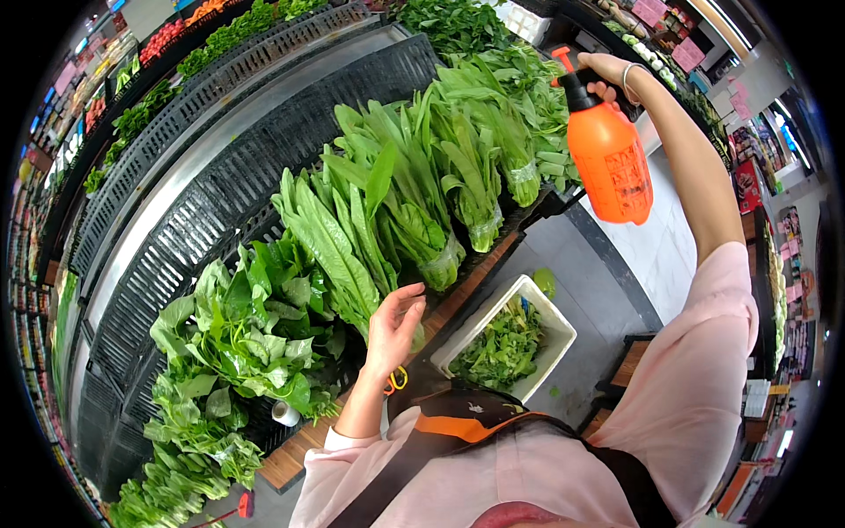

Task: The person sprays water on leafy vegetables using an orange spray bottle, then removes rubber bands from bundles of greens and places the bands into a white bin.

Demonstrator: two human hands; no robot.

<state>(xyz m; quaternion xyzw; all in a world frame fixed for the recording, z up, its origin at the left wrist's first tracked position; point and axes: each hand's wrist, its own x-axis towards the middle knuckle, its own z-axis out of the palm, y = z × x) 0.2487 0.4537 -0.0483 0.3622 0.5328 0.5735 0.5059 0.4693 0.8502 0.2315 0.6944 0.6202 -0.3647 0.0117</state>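
An orange pump spray bottle (610, 158) with a black neck hangs upright from my right hand (604, 76), which grips it by the top at the upper right. My left hand (395, 327) is over the shelf's front edge, fingers loosely bent and apart, beside the base of a bunch of long-leaf lettuce (330, 244). Nothing shows in it. Taped bunches of long-leaf greens (485, 218) lie in a row up to the right. Broad-leaf greens (244, 330) lie at the left, with a small white roll (285, 414) at their edge. Yellow and orange handles (397, 379) show beside my left wrist.
A white foam box (551, 317) with loose leaves stands on the floor by my apron. Black slatted racks (178, 257) rise behind the greens. The shelf has a wooden front edge (475, 277). A red-headed object (245, 505) is at bottom left.
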